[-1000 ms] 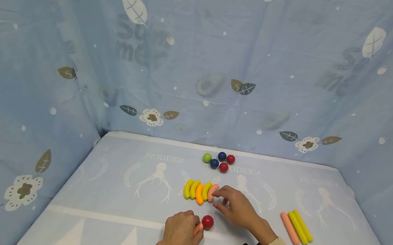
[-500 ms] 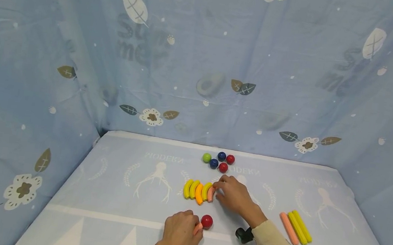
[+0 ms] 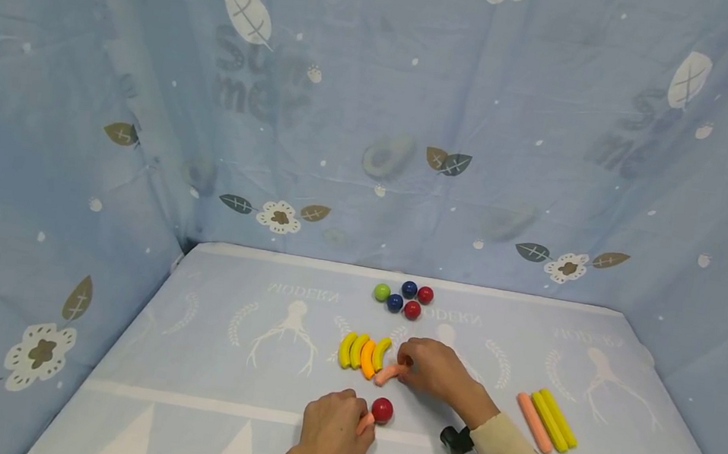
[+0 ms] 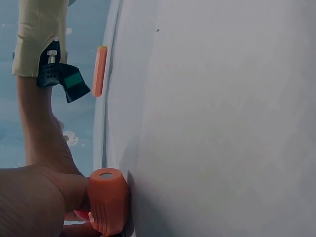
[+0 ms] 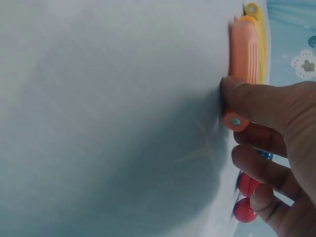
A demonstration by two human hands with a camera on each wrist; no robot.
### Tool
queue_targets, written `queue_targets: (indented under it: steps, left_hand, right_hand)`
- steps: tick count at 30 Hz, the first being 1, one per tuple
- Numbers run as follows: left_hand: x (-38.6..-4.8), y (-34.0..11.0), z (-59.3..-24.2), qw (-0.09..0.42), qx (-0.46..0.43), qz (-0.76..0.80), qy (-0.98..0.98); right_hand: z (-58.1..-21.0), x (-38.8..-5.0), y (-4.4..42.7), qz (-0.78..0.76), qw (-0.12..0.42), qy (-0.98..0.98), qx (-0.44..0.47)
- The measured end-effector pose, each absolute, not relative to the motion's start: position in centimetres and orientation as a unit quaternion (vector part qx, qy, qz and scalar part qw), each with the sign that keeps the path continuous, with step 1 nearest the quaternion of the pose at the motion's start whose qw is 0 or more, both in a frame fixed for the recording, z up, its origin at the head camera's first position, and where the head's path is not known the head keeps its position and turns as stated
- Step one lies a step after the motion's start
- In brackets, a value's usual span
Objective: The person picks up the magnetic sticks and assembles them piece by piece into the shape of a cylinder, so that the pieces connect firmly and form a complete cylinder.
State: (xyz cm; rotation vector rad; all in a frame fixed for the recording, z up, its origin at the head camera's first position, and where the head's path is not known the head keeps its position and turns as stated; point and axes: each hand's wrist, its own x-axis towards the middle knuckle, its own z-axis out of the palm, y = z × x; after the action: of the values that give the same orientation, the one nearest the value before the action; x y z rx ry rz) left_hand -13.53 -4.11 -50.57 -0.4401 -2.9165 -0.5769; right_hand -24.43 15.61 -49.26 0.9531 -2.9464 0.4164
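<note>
At the right end of a row of banana-shaped pieces, yellow ones (image 3: 357, 350) and an orange one (image 3: 368, 359), my right hand (image 3: 438, 371) pinches a salmon curved piece (image 3: 390, 373), which lies slanted. In the right wrist view, thumb and forefinger grip that salmon piece (image 5: 243, 52) near one end. Nearer the front, my left hand (image 3: 331, 434) holds another salmon piece (image 3: 366, 423) beside a red ball (image 3: 383, 410). The left wrist view shows this held piece (image 4: 108, 202) end-on by the thumb.
Behind the row is a cluster of balls: green (image 3: 382, 292), blue (image 3: 394, 303) and red (image 3: 412, 310). To the right lie a salmon stick (image 3: 534, 423) and two yellow-green sticks (image 3: 558, 418). Patterned blue cloth (image 3: 353, 103) hangs around the table.
The salmon curved piece at the row's right end has turned, its lower end coming forward and its other end swinging right with my right hand. My left hand has stayed in place.
</note>
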Motion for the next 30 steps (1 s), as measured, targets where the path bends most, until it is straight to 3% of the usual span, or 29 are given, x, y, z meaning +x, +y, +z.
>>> queue_targets:
  steps: [18, 30]
  left_hand:
    - [-13.5, -4.0, -50.7, 0.061, -0.123, -0.189, -0.972]
    - [-13.4, -4.1, -50.9, 0.067, -0.119, -0.199, -0.970]
  right_hand:
    - [-50.0, -21.5, 17.6, 0.158, 0.017, -0.958, 0.237]
    - [-49.8, -19.4, 19.4, 0.177, 0.040, -0.938, 0.296]
